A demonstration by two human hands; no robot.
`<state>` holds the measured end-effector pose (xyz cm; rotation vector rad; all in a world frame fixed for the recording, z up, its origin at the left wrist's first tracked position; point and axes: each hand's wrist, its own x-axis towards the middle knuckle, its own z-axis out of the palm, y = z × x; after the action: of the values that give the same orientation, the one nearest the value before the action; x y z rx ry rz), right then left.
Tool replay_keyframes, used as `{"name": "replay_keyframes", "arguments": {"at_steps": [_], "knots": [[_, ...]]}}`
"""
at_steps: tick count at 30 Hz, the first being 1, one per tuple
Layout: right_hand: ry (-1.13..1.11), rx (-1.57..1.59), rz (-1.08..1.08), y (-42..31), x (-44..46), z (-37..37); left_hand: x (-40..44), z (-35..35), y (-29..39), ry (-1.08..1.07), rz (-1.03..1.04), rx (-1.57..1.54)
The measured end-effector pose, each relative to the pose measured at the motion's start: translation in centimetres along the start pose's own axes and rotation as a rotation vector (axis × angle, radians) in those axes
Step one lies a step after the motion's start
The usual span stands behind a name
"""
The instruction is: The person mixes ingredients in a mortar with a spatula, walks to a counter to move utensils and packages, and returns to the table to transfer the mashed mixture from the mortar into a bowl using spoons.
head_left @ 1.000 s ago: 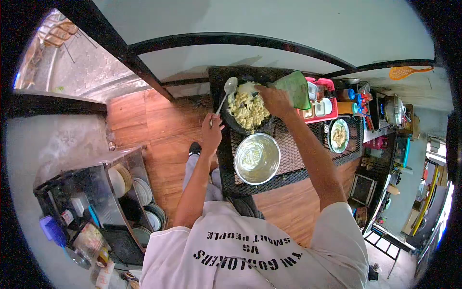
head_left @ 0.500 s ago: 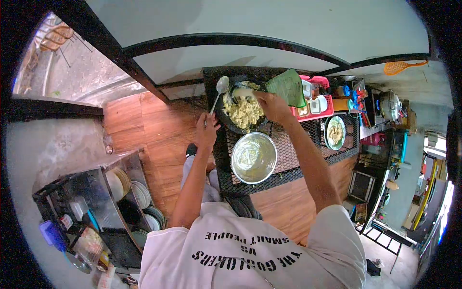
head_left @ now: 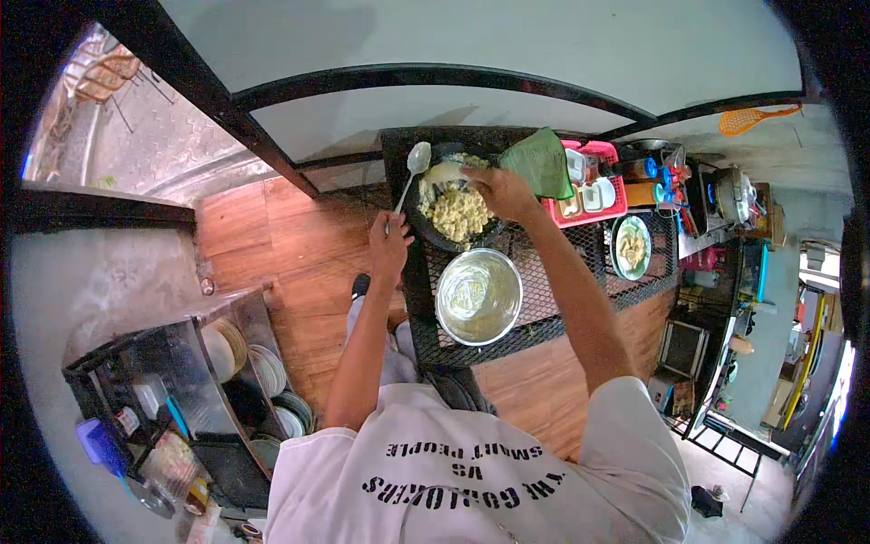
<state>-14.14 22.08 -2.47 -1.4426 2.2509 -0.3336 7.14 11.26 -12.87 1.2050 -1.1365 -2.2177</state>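
My left hand (head_left: 390, 243) is closed round the handle of a metal spoon (head_left: 418, 160), whose bowl is up at the left rim of a dark round pan. My right hand (head_left: 503, 192) grips a pale, flat scraper-like tool (head_left: 446, 171) over the upper part of the pan (head_left: 435, 238). Yellowish, lumpy food (head_left: 460, 215) lies in the pan below that tool. Just beneath the pan, a shiny metal bowl (head_left: 478, 297) with smears inside rests on the black mesh table (head_left: 544, 313).
Right of the pan are a green cloth or bag (head_left: 541, 165), a pink basket (head_left: 616, 210) with small containers, and a plate of food (head_left: 632, 247). Bottles (head_left: 645, 194) stand farther right. A rack with plates (head_left: 265, 370) is at lower left.
The view has shifted slightly. My right hand has moved the pale tool about over the upper part of the pan, now further left. My left hand still holds the spoon at the left rim.
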Motion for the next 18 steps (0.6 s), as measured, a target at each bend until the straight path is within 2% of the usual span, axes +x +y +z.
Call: {"name": "replay_keyframes", "arguments": {"at_steps": [1,2,4,5,7,8,10,11,14,16,18], "knots": [[0.075,0.008,0.008,0.6,0.7,0.8,0.0,0.1,0.2,0.001,0.001,0.004],[0.047,0.013,0.002,1.2,0.9,1.8,-0.2,0.2,0.3,-0.011,0.024,-0.024],[-0.007,-0.072,-0.164,0.2,-0.8,1.7,-0.1,-0.2,-0.5,-0.027,0.038,-0.051],[-0.158,-0.100,-0.121,-0.3,-1.6,0.8,0.5,-0.3,-1.0,-0.011,0.027,-0.029],[-0.224,-0.082,-0.117,0.1,-2.5,0.0,0.7,-0.1,-1.0,-0.004,0.022,-0.013],[-0.215,-0.054,-0.047,0.3,-2.4,-0.5,0.6,-0.2,-1.0,-0.015,0.010,-0.063],[0.037,0.062,-0.040,-0.1,-1.2,-0.2,0.6,-0.1,-0.5,-0.023,0.001,-0.111],[0.084,0.052,0.044,-0.2,-0.8,0.3,0.6,-0.1,-0.4,-0.014,-0.005,-0.133],[0.071,-0.075,0.059,-1.1,-0.2,1.5,0.4,0.0,-0.1,-0.007,0.006,-0.096],[0.010,-0.139,0.016,-0.6,-1.8,1.2,0.4,-0.3,-0.5,-0.018,0.029,-0.051],[-0.163,-0.131,-0.099,-0.3,-2.9,-0.2,0.4,-0.2,-0.6,-0.012,0.030,-0.125]]}}
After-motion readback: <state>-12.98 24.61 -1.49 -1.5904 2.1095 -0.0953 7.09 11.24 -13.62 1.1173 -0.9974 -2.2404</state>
